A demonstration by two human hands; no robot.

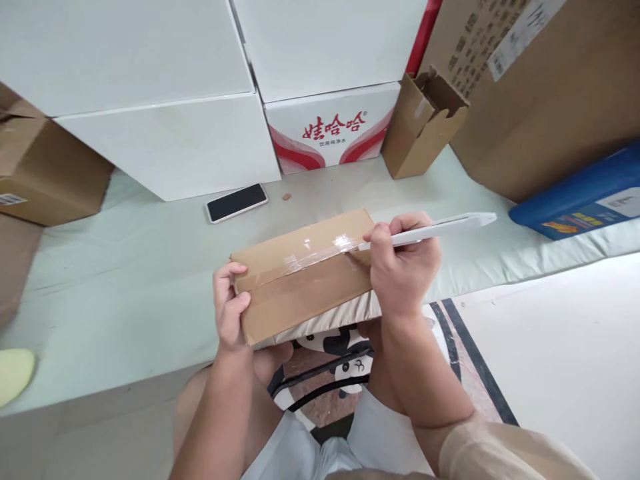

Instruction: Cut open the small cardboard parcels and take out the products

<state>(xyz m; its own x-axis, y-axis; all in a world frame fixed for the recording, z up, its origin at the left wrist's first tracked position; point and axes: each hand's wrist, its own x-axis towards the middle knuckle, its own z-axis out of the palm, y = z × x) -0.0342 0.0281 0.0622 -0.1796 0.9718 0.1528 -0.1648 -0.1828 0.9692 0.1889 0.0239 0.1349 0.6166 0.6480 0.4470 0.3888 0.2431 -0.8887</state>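
Note:
A taped cardboard box (305,287) lies at the front edge of the pale green covered surface, its long seam running left to right under clear tape (320,252). My left hand (231,303) grips the box's left end, with fingers and thumb on its edges. In my right hand (406,263) is a white box cutter (445,227), its handle pointing off to the right. The cutter's front end meets the seam near the box's right end; how deep the tip sits is hard to see.
Behind the box lie a phone (237,203) and a small brown scrap (287,197). White cartons (175,143) are stacked at the back. An open narrow box (417,133), a large carton (540,100) and a blue package (585,197) stand right. Another carton (55,170) is left.

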